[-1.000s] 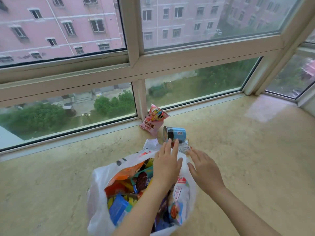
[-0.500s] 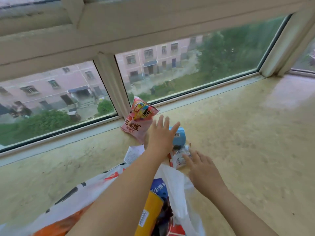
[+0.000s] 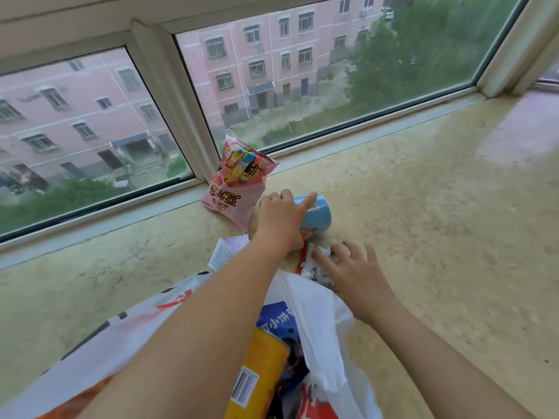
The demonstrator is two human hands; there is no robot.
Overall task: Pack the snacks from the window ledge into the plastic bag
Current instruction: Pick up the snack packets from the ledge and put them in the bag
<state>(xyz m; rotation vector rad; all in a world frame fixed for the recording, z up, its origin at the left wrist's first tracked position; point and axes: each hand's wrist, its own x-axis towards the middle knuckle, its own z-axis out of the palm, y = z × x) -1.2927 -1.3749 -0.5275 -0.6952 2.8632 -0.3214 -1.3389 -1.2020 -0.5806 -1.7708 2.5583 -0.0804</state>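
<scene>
A blue snack can (image 3: 318, 213) lies on its side on the stone window ledge (image 3: 423, 225). My left hand (image 3: 282, 217) is wrapped over its left end, fingers curled around it. Just in front, a small red-and-white packet (image 3: 311, 264) lies flat, and my right hand (image 3: 352, 272) presses on it with spread fingers. A pink snack bag (image 3: 237, 182) leans against the window frame behind the can. The white plastic bag (image 3: 320, 316) stands open below my arms, with a yellow tube (image 3: 260, 376) and a blue packet (image 3: 276, 317) inside.
A white paper slip (image 3: 227, 251) lies on the ledge left of my left wrist. The window frame (image 3: 169, 95) and glass close off the far side. Bare ledge stretches to the right.
My left hand has come down onto the blue can and closed around it. My right hand has slid forward onto the small packet. The camera has moved closer and lower.
</scene>
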